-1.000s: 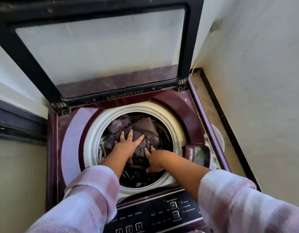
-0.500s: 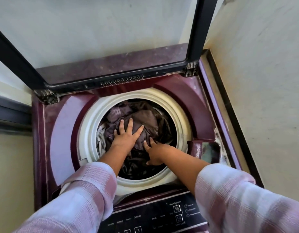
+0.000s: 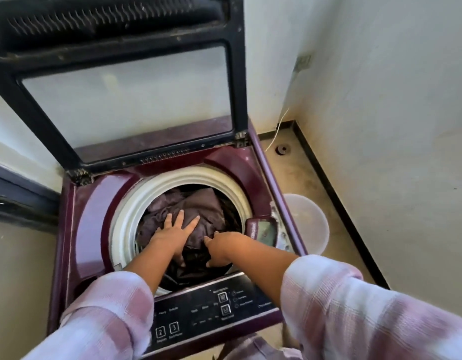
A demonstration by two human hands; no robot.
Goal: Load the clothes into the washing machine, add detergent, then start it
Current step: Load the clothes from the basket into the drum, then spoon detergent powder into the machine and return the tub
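Note:
A maroon top-loading washing machine (image 3: 89, 209) stands with its glass lid (image 3: 126, 100) raised upright. Dark brown and grey clothes (image 3: 198, 203) fill the drum inside the white rim (image 3: 126, 216). My left hand (image 3: 172, 232) lies flat on the clothes with fingers spread. My right hand (image 3: 219, 248) rests on the clothes just to its right, fingers curled down into the fabric. The detergent compartment (image 3: 263, 229) sits at the drum's right edge. The black control panel (image 3: 206, 313) runs along the front.
A translucent plastic tub (image 3: 308, 224) stands on the floor to the right of the machine. A small dark drain (image 3: 283, 149) and a thin wire (image 3: 279, 126) are in the floor corner. Walls close in at right and behind.
The view has pulled back and tilted up, showing more lid and floor. Both hands stay pressed on the clothes in the drum, nearly unchanged.

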